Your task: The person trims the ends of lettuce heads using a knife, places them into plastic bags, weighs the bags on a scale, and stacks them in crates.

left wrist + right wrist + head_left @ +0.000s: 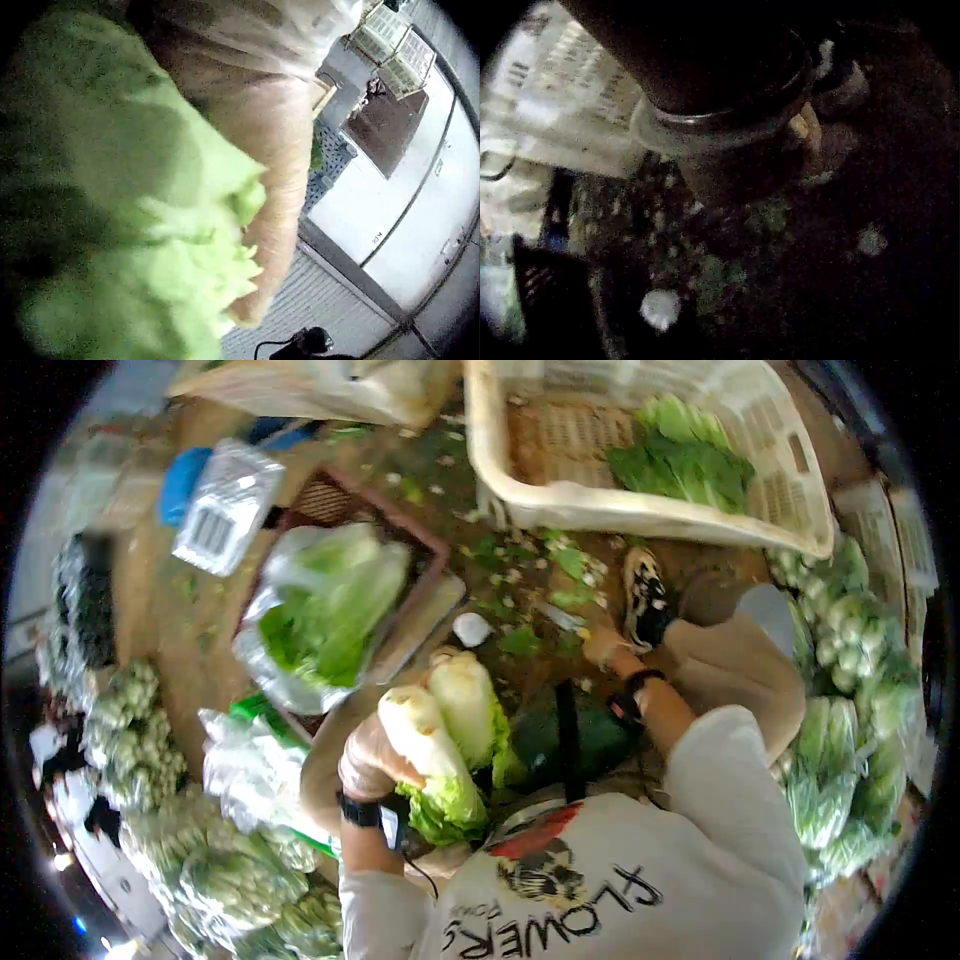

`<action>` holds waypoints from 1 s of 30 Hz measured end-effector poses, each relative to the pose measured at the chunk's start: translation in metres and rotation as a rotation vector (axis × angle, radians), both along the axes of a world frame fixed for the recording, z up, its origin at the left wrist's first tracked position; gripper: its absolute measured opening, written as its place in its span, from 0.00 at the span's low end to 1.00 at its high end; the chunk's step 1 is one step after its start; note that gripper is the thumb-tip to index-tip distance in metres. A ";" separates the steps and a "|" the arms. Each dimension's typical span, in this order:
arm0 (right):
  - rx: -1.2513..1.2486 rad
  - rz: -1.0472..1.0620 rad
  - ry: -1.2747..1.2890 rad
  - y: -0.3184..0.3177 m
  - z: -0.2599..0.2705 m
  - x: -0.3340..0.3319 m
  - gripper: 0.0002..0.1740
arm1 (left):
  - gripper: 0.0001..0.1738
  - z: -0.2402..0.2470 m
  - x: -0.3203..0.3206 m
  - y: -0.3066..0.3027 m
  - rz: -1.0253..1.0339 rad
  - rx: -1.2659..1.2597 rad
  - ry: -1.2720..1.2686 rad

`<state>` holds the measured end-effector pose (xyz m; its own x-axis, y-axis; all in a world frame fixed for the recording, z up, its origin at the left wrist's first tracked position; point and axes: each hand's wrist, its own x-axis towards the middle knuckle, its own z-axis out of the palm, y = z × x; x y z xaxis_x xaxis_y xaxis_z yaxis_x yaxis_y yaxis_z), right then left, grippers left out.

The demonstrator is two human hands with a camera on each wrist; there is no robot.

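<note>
Two heads of Chinese cabbage (418, 732) with white bases and frilly green leaves lie side by side over the person's lap. My left hand (368, 762), in a thin translucent glove, grips them from the left. In the left wrist view, pale green leaves (135, 165) fill the left side beside the gloved hand (262, 142). My right hand (604, 647) is low over the littered floor by the shoe, holding a small knife (562, 617) with a short pale blade and a yellow part near the fingers. The right wrist view is very dark.
A white plastic crate (640, 510) with leafy greens (690, 460) stands ahead on the right. A brown crate (425, 535) holds bagged greens (335, 605). Bagged vegetables (235, 870) are piled at left and right (850, 780). Leaf scraps (520, 640) and a white round piece (471, 629) lie on the floor.
</note>
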<state>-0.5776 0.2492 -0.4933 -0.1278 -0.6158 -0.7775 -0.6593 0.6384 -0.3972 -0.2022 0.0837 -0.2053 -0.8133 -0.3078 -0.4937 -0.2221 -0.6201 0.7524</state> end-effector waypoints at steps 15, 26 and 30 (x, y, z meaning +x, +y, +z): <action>-0.861 -0.244 -0.004 0.051 0.348 0.061 0.18 | 0.50 0.068 -0.032 0.069 0.072 0.175 0.026; -0.890 0.070 -0.274 0.070 0.378 0.037 0.21 | 0.48 0.059 -0.035 0.082 0.242 0.129 -0.007; -0.842 0.028 -0.160 0.073 0.384 0.050 0.20 | 0.47 0.052 -0.028 0.081 0.261 0.093 -0.039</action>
<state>-0.5272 0.3223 -0.1089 -0.0315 -0.9972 -0.0672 -0.5662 0.0732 -0.8210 -0.2299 0.1643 -0.1528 -0.6922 -0.4565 -0.5590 -0.0734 -0.7260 0.6837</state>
